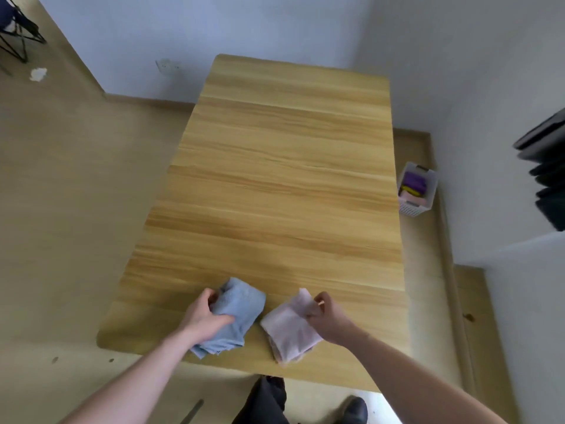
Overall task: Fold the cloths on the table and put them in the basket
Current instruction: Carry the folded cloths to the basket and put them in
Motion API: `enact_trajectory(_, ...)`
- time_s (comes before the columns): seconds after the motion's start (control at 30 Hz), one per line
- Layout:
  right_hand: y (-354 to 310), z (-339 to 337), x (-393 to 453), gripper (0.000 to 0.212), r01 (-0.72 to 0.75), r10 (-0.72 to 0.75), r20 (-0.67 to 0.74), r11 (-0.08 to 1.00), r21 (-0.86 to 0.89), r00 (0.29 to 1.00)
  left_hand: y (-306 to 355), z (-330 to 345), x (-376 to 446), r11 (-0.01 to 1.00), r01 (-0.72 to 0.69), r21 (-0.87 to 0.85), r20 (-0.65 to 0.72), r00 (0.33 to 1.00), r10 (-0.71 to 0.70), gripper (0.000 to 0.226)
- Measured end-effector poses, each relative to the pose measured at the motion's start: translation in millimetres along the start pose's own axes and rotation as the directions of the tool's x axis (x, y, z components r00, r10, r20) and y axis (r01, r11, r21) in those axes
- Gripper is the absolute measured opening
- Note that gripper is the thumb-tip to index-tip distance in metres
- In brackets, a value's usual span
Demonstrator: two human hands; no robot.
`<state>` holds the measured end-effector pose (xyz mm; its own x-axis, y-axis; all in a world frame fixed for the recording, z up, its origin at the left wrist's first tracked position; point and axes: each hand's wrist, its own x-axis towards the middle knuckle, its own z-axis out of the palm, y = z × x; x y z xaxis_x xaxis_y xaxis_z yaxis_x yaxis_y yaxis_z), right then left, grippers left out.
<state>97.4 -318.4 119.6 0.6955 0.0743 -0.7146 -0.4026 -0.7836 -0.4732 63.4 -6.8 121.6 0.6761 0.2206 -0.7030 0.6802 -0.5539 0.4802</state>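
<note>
The left hand (205, 316) grips the folded blue cloth (232, 316) near the table's (275, 179) front edge; just beside it, the right hand (325, 319) pinches the pink cloth (289, 328). Both hands partly hide the cloths. The basket (423, 206) stands well apart on the floor, its contents indistinct.

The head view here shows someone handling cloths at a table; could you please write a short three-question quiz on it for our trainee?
1. True or false: the white basket stands on the table.
2. Which cloth does the left hand grip? A) blue cloth B) pink cloth C) neither
3. Fill in: the basket already holds folded cloths, the topmost in view being ____.

Key:
1. False; it sits on the floor to the right of the table.
2. A; the right hand pinches the pink cloth.
3. Purple.
</note>
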Motion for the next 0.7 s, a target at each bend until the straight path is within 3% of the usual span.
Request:
enact_trajectory(0.33, 95.2, -88.2, -54.8, 0.007, 0.025, -0.004, -0.172, 0.993, 0.119, 0.985, 106.3, 69.7, -44.1, 0.981, -0.187, -0.050, 0.031, 0.982, 0.188, 0.059)
enact_trajectory(0.53, 170.8, -176.8, -96.3, 0.015, 0.110, -0.072, -0.214, 0.979, 0.171, 0.974, 190.9, 137.8, -96.3, 0.961, -0.272, -0.048, -0.059, 0.961, 0.270, 0.061)
enact_trajectory(0.7, 216.0, -236.4, -129.0, 0.018, 0.189, -0.136, -0.286, 0.968, 0.166, 0.949, 243.9, 199.1, -134.5, 0.950, -0.279, -0.143, -0.106, 0.958, 0.266, 0.069)
